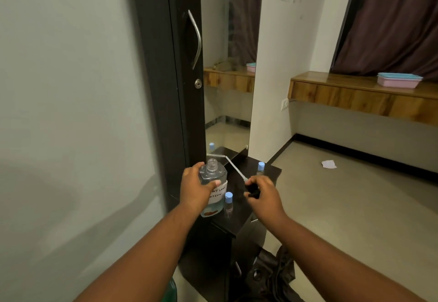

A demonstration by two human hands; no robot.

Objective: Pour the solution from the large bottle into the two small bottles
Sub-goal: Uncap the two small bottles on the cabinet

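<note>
Clear plastic is what I have under my left hand [195, 189]: the large clear bottle with the white handwritten label [212, 186], low in the middle of the frame, standing on the dark glossy worktop [239, 221] with its neck open. My left fingers [214, 183] wrap its shoulder, thumb across the front. It is partly filled, so I judge it fairly heavy and sloshy, the smooth wall slippery; a grip lower around the labelled waist should steady a tilt better. To its right, my right hand [263, 193] is closed around the black pump cap with its white dip tube [237, 171], the tube slanting up and left. Just beside the big bottle stands a small clear bottle with a blue cap [228, 203], still capped, light and tippy I think. Further back, near the worktop's far edge, stands the second small blue-capped bottle [260, 169].
</note>
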